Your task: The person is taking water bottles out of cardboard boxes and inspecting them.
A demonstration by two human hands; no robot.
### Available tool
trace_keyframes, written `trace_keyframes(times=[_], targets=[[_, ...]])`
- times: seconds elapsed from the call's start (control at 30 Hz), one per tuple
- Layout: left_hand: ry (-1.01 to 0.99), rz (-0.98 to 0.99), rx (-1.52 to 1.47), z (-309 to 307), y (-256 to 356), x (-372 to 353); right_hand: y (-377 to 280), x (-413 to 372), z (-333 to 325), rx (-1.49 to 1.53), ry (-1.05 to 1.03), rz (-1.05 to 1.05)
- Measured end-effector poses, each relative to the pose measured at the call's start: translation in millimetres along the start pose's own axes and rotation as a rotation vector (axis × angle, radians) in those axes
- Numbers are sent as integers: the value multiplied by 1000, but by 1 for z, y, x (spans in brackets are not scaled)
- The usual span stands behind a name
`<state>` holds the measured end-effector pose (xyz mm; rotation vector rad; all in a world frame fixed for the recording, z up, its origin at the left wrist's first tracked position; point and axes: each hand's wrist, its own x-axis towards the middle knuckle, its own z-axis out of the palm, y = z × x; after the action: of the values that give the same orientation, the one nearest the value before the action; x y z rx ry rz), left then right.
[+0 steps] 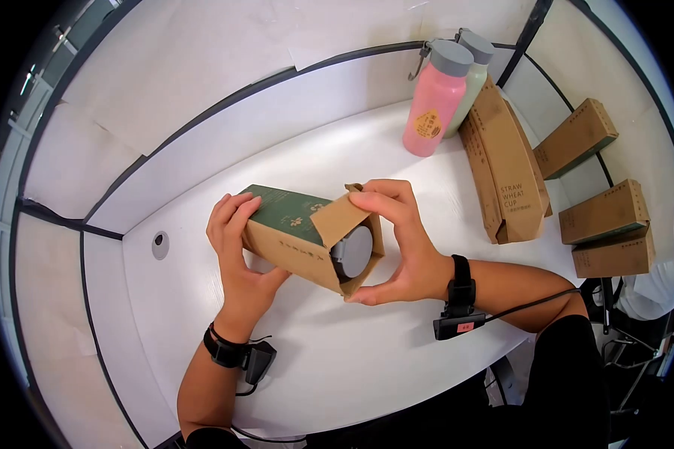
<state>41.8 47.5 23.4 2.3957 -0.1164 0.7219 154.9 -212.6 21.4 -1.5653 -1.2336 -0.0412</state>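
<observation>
A green and brown cardboard box [284, 251] is held tilted above the white table, its open end toward the right. Inside that end shows the grey cap [354, 251] of a bottle; the bottle's body is hidden in the box. My left hand [240, 258] is closed around the box's far end, fingers over the green face and thumb underneath. At the open end, my right hand [408, 251] grips the box's edges, with fingers on the top flap [339, 218] and thumb at the lower corner.
A pink bottle [436, 105] and a pale green bottle [473, 82] stand at the back right. Brown boxes [513, 172] lie beside them, with several smaller boxes [605, 213] farther right. White partitions surround the table [202, 202]. A cable [532, 305] runs from my right wrist strap.
</observation>
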Motion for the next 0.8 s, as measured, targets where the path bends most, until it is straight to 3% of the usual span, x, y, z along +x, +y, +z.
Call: trace_keyframes(times=[0.33, 0.43, 0.57, 0.63, 0.8], targets=[[112, -115, 114, 3, 8, 1, 8, 0, 5, -6, 93, 113], [90, -129, 157, 4, 10, 1, 16, -2, 5, 118, 156, 266], [100, -124, 165, 3, 8, 2, 8, 2, 5, 94, 88, 233], [98, -125, 173, 4, 7, 2, 0, 5, 4, 136, 29, 344], [94, -128, 212, 6, 7, 2, 12, 1, 8, 86, 13, 390]])
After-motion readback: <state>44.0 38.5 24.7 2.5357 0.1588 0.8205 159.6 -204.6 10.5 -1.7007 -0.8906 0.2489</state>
